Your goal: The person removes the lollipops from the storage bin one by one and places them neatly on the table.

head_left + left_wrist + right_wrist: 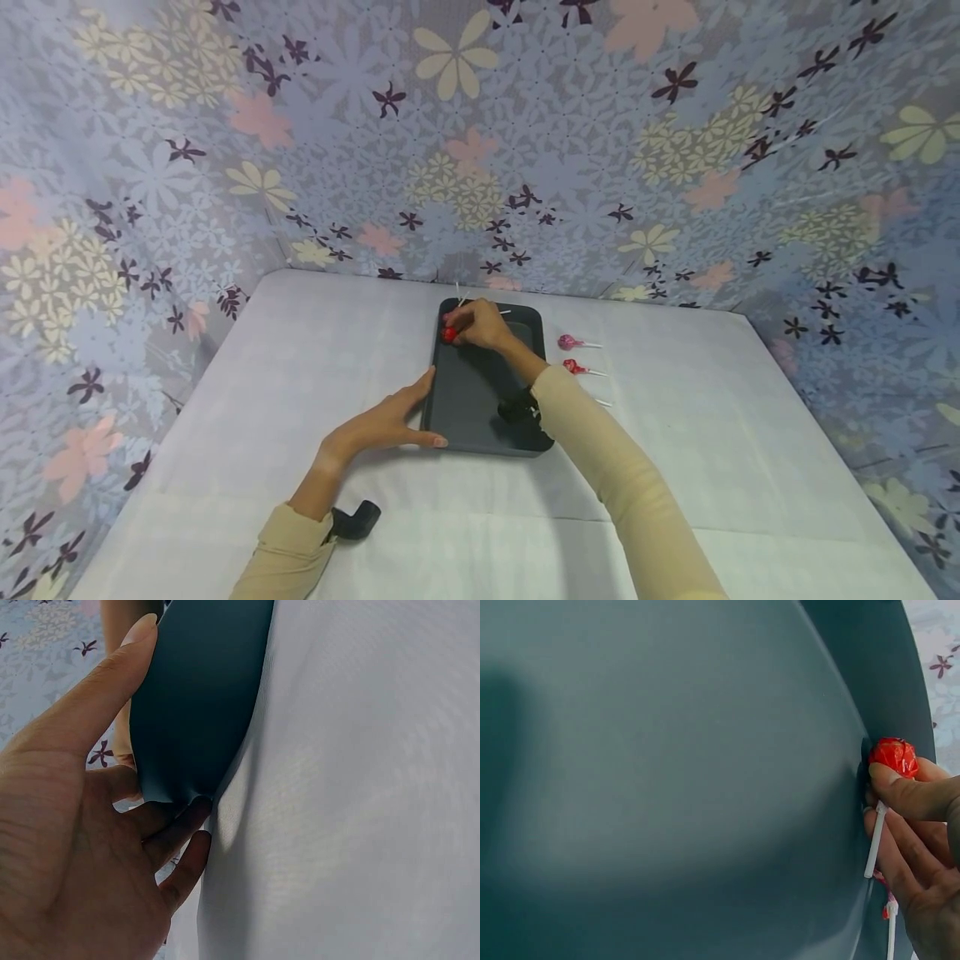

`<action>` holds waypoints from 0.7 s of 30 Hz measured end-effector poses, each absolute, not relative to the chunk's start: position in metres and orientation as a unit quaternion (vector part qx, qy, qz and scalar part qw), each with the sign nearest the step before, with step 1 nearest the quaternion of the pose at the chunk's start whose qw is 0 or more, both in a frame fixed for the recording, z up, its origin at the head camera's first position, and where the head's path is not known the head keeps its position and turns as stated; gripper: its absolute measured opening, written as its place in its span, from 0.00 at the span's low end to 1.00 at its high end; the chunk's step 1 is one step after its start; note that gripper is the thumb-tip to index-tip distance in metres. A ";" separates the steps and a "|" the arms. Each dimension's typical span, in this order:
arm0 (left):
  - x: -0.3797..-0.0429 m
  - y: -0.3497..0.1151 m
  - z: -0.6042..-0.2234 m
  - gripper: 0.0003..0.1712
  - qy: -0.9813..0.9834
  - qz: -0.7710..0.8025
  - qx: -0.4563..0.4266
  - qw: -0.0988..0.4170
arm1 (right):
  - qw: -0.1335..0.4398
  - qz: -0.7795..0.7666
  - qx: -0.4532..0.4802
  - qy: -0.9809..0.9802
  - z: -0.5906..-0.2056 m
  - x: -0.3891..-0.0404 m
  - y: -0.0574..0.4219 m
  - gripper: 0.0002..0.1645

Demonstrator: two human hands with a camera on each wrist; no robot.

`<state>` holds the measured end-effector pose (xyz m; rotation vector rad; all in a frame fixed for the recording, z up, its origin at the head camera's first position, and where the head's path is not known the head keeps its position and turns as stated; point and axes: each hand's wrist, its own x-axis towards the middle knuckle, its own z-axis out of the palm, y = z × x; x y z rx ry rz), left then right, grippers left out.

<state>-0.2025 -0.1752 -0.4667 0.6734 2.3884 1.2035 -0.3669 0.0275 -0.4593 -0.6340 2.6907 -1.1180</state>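
Note:
In the head view, a dark grey rectangular tray [480,392] lies on the white-covered table. My right hand [483,325] reaches over its far left corner, thumb and fingers pinching a red-wrapped lollipop [892,756] just below the candy. The white stick of that lollipop points down the tray in the right wrist view. Under the same hand another lollipop's stick [891,930] shows, its candy mostly hidden by the fingers. My left hand [382,422] rests at the tray's near left corner, thumb on the near rim and extended fingers touching the left outer wall.
Right of the tray lie a pink lollipop [568,342] and a red lollipop [573,367], sticks pointing right. A further white stick [602,403] pokes out beside the right sleeve [622,475]. Flowered cloth [465,167] rises behind the table and at both sides.

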 end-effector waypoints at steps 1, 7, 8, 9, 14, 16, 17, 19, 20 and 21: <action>-0.203 -0.175 -0.467 0.67 0.850 0.429 0.240 0.191 | 0.079 -0.375 -0.212 0.899 -0.459 -0.366 0.028 0.17; -0.204 -0.176 -0.467 0.67 0.848 0.430 0.242 0.193 | 0.076 -0.387 -0.225 0.891 -0.453 -0.364 0.032 0.17; -0.204 -0.176 -0.467 0.67 0.848 0.431 0.242 0.193 | 0.078 -0.393 -0.230 0.887 -0.452 -0.363 0.033 0.18; -0.204 -0.177 -0.467 0.67 0.847 0.432 0.242 0.192 | 0.081 -0.398 -0.233 0.884 -0.450 -0.362 0.033 0.18; -0.204 -0.176 -0.466 0.67 0.846 0.432 0.246 0.193 | 0.105 -0.431 -0.231 0.866 -0.441 -0.356 0.038 0.18; -0.204 -0.176 -0.465 0.67 0.848 0.429 0.245 0.193 | 0.114 -0.442 -0.230 0.859 -0.437 -0.354 0.042 0.17; -0.204 -0.176 -0.465 0.67 0.849 0.426 0.245 0.192 | 0.117 -0.446 -0.232 0.857 -0.434 -0.354 0.044 0.17; -0.203 -0.176 -0.463 0.67 0.852 0.423 0.244 0.191 | 0.118 -0.445 -0.238 0.855 -0.429 -0.352 0.050 0.16; -0.203 -0.176 -0.463 0.68 0.853 0.420 0.243 0.191 | 0.116 -0.442 -0.242 0.856 -0.427 -0.351 0.053 0.16; -0.203 -0.176 -0.464 0.68 0.854 0.419 0.242 0.192 | 0.111 -0.436 -0.247 0.858 -0.425 -0.351 0.057 0.16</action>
